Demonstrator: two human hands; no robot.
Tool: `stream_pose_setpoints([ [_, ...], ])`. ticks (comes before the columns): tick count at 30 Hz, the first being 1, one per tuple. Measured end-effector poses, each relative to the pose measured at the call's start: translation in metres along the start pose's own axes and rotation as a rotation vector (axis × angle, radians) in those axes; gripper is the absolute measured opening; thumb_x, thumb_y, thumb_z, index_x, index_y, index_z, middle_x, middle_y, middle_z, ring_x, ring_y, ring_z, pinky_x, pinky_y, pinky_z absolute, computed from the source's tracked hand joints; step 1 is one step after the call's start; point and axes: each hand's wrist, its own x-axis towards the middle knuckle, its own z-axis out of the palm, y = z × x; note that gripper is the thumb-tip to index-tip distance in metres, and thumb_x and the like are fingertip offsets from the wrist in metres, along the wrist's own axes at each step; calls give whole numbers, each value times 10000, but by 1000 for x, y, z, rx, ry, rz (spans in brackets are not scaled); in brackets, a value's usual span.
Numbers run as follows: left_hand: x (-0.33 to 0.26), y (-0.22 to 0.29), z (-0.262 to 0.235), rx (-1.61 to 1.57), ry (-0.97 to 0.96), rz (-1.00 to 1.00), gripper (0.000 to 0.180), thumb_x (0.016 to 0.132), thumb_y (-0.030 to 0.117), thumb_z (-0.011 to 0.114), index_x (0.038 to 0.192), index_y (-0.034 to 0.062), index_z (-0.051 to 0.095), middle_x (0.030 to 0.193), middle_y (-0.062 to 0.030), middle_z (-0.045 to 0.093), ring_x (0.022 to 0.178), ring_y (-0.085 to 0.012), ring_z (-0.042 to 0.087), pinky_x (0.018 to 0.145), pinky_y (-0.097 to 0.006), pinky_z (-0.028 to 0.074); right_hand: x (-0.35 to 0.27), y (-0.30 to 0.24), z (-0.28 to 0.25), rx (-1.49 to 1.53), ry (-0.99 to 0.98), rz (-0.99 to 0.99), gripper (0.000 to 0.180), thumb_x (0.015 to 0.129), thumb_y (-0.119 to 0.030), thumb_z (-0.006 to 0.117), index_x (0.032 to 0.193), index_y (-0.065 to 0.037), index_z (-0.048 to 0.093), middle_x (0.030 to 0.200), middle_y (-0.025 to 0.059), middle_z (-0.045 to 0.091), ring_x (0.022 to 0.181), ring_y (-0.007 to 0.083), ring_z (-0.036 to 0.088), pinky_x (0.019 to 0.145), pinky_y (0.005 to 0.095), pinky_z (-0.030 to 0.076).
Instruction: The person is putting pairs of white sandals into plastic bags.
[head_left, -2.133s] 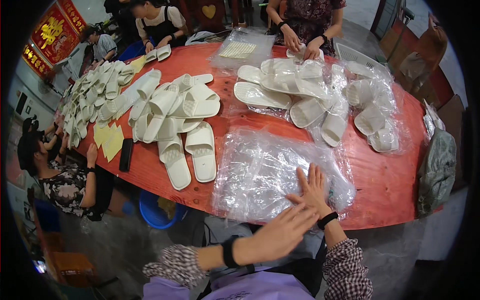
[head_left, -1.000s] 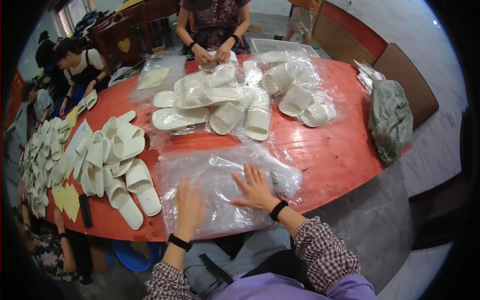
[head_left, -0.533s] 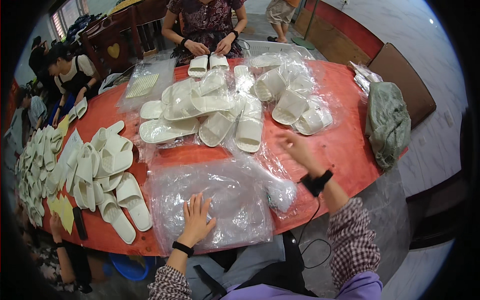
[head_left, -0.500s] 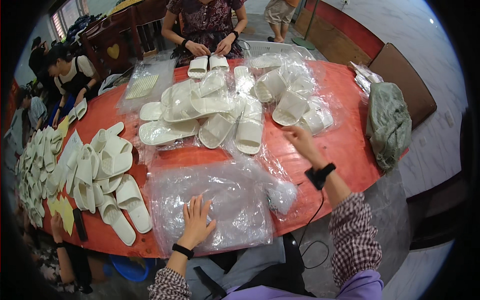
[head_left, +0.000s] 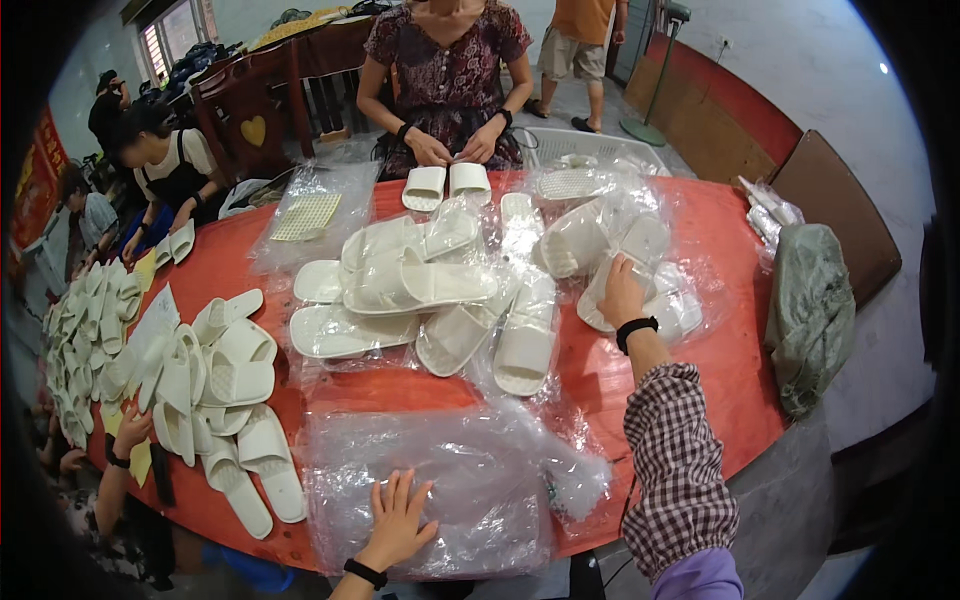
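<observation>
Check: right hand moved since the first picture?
Yes: the right hand went forward and right across the red table, from the clear bags to a wrapped slipper.

The scene is viewed from the wearer's head by the left of two paired fisheye cameras. The lens is aimed forward and down over the red table [head_left: 735, 390], with the left hand [head_left: 398, 525] framed near, at the lower edge. A co-worker [head_left: 447, 62] and the wall [head_left: 775, 65] are taken in farther off, toward the top. Straight edges are bowed.
</observation>
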Motion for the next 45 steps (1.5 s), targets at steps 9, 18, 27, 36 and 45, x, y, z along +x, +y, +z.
stream_pose_setpoints([
  [9, 2, -8, 8, -28, 90, 49, 758, 846, 439, 615, 1462, 98, 333, 1539, -222, 176, 1435, -415, 108, 1115, -617, 2, -22, 11, -150, -168, 97, -266, 863, 623, -127, 793, 1316, 93, 326, 1135, 242, 494, 877, 365, 651, 721, 402, 559],
  [18, -8, -24, 28, -147, 128, 74, 765, 835, 453, 624, 1478, 154, 335, 1537, -219, 199, 1442, -405, 117, 1125, -608, -8, -160, -63, -339, -225, -159, -804, 819, 649, -90, 726, 1366, 25, 346, 1283, 219, 469, 833, 352, 651, 678, 402, 541],
  [27, -2, -16, 20, -51, 238, 51, 721, 860, 350, 613, 1466, 77, 334, 1517, -186, 304, 1417, -324, 267, 1141, -514, 185, -217, -94, -328, -35, -11, -1479, 719, 711, -1, 607, 1387, -140, 404, 1390, 43, 483, 851, 186, 614, 729, 312, 534],
  [36, -31, -41, 24, -349, 27, -24, 688, 876, 331, 611, 1455, 67, 349, 1474, -187, 372, 1369, -305, 348, 1114, -474, 259, -254, -135, -124, 218, -166, -1109, 717, 774, 11, 575, 1438, -199, 403, 1461, 127, 397, 1083, 273, 580, 916, 401, 488],
  [45, -23, -60, 2, -659, -150, -129, 656, 892, 312, 610, 1443, 57, 364, 1431, -188, 441, 1321, -287, 429, 1086, -435, 334, -285, -115, -74, 792, -393, -541, 484, 938, -163, 548, 1406, -109, 437, 1369, 264, 452, 1185, 426, 511, 979, 443, 444],
])
